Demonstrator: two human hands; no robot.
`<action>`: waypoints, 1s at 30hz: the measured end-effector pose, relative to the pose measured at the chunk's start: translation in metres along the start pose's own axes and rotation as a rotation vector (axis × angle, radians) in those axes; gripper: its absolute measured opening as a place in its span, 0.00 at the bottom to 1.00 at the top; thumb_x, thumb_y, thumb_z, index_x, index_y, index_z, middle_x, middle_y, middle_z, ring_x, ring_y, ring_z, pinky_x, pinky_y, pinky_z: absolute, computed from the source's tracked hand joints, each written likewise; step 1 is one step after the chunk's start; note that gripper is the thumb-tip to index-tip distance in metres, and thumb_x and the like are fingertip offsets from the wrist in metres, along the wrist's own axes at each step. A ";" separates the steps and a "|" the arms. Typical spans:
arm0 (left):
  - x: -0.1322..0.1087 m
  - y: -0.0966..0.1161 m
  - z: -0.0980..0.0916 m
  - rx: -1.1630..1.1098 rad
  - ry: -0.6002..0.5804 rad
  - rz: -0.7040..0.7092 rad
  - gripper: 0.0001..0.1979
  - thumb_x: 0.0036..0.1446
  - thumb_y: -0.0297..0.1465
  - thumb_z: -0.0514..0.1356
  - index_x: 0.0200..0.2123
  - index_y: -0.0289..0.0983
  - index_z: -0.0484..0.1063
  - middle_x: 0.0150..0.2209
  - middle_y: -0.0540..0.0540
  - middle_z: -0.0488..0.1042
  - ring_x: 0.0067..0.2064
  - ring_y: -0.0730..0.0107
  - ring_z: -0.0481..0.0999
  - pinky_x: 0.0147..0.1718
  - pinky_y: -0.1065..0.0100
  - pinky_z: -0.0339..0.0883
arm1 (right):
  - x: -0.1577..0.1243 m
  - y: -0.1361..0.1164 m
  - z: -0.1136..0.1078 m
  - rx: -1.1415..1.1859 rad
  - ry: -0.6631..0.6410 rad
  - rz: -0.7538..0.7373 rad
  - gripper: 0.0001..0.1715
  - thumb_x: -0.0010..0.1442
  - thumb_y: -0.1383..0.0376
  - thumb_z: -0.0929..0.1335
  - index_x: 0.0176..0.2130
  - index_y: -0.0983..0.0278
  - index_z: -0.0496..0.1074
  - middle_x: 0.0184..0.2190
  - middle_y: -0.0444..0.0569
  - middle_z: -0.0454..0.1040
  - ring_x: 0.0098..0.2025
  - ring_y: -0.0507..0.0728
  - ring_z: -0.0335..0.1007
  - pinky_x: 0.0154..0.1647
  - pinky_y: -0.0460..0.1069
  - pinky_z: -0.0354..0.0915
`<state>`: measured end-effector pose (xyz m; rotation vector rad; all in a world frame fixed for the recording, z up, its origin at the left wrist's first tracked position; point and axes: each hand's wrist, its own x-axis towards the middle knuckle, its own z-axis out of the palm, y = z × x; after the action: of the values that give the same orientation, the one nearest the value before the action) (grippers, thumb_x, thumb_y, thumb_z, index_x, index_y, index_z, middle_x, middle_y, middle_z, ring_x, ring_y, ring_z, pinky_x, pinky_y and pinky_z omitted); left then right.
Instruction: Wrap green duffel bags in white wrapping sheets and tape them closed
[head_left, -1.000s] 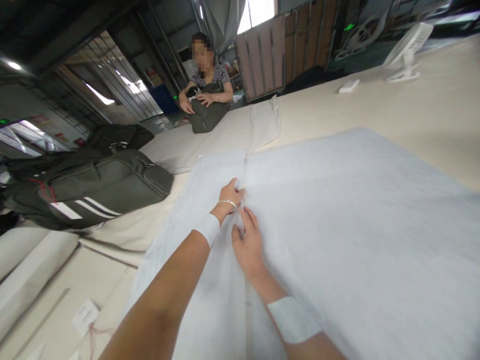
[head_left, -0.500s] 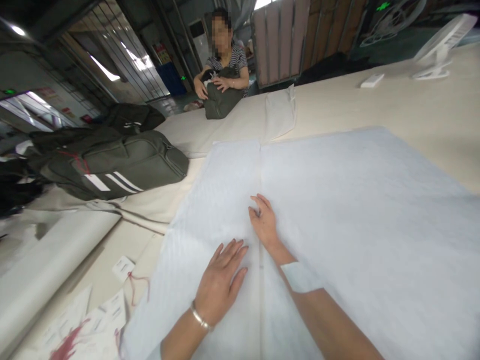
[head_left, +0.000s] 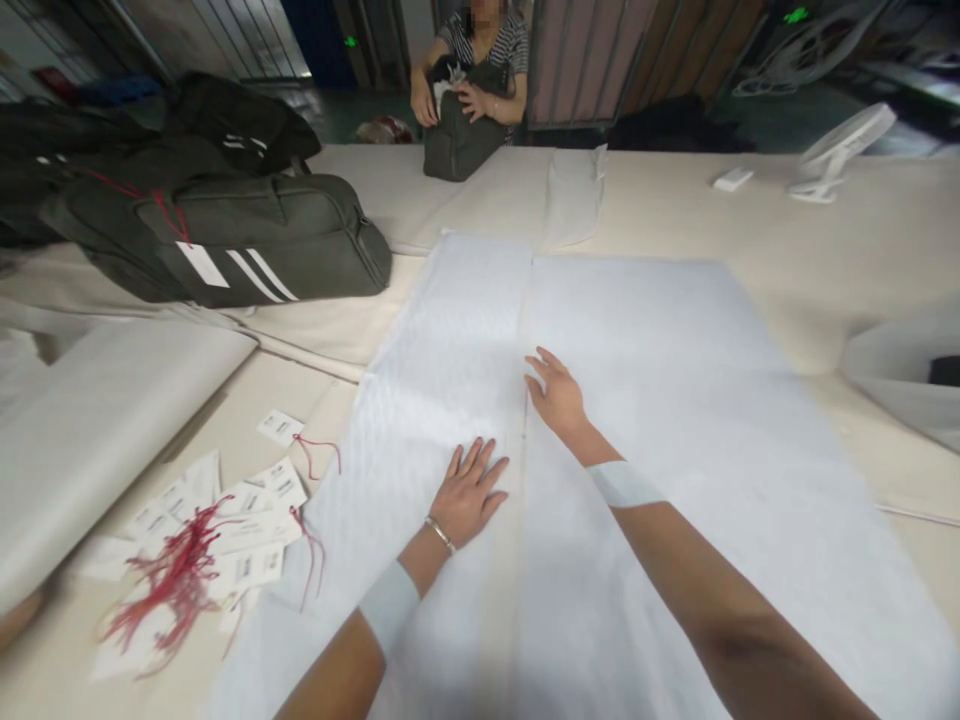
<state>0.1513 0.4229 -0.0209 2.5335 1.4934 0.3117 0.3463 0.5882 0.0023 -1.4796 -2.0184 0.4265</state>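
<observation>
A large pale bluish-white sheet lies spread over the table, with a long lengthwise line where two parts of it meet. My left hand rests palm down on the part left of this line, fingers spread, holding nothing. A metal bracelet circles that wrist. Farther forward, my right hand is just right of the line, fingers slightly curved and apart, nothing visible in them. Whether it presses on the sheet or hovers over it I cannot tell. Pale bands wrap both forearms.
Dark green bags with white stripes stand at the left. Paper tags with red strings lie near a white roll. Across the table a person handles another green bag. A small white fan stands far right.
My left hand has moved forward and its fingers have spread wider. My right hand has slid a little forward and to the right. The view has tilted downward, showing more of the tags.
</observation>
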 end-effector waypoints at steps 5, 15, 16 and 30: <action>-0.010 0.009 -0.004 -0.032 -0.006 0.009 0.26 0.66 0.40 0.51 0.65 0.41 0.57 0.69 0.40 0.49 0.70 0.53 0.42 0.66 0.43 0.43 | -0.075 -0.021 -0.001 -0.188 -0.223 -0.218 0.29 0.69 0.58 0.59 0.65 0.64 0.59 0.66 0.54 0.56 0.70 0.63 0.43 0.68 0.64 0.45; -0.048 0.030 0.007 -0.005 0.037 0.058 0.28 0.66 0.43 0.50 0.67 0.46 0.52 0.69 0.43 0.47 0.70 0.52 0.45 0.64 0.42 0.52 | -0.025 -0.010 0.018 -0.338 -0.189 -0.194 0.31 0.70 0.55 0.57 0.65 0.67 0.57 0.68 0.57 0.52 0.70 0.64 0.40 0.69 0.63 0.40; -0.049 0.030 0.009 0.008 0.039 0.060 0.28 0.66 0.43 0.50 0.67 0.46 0.51 0.69 0.43 0.46 0.70 0.52 0.45 0.64 0.42 0.52 | -0.017 -0.006 0.022 -0.336 -0.222 -0.198 0.31 0.70 0.54 0.57 0.66 0.67 0.57 0.68 0.57 0.52 0.70 0.64 0.40 0.69 0.63 0.40; -0.045 0.028 0.016 0.094 0.024 0.077 0.30 0.67 0.44 0.48 0.68 0.45 0.47 0.70 0.42 0.45 0.70 0.52 0.45 0.64 0.43 0.49 | 0.008 0.011 0.004 -0.407 -0.299 0.008 0.28 0.69 0.56 0.57 0.63 0.66 0.62 0.68 0.57 0.52 0.70 0.66 0.42 0.68 0.67 0.40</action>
<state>0.1572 0.3691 -0.0330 2.6748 1.4543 0.2904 0.3504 0.6000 -0.0052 -1.7468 -2.4453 0.2593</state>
